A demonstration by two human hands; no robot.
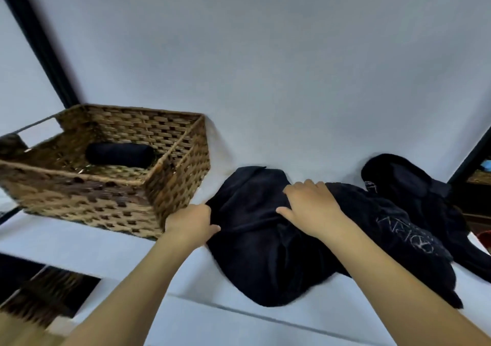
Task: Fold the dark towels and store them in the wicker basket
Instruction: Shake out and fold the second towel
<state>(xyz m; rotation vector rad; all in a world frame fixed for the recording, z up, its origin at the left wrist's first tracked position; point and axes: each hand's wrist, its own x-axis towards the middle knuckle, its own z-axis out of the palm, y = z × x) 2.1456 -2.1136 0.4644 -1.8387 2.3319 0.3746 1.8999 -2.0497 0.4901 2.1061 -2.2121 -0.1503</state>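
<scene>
Progress: one rolled dark towel (120,155) is already stored in the wicker basket (175,186), which is set on the white worktop (265,80) at the left. A second dark towel (260,252) is still unfolded, bunched on the worktop just right of the basket. Further dark cloth (403,186) is heaped beyond it at the right; the piece count cannot be told. Most of the task is judged outstanding.

Grip: the near-left edge of the bunched towel is pinched by the left hand (190,224), fingers curled. The right hand (310,207) is laid on top of the same towel, fingers spread and fairly straight, pressing rather than closed round it.
</scene>
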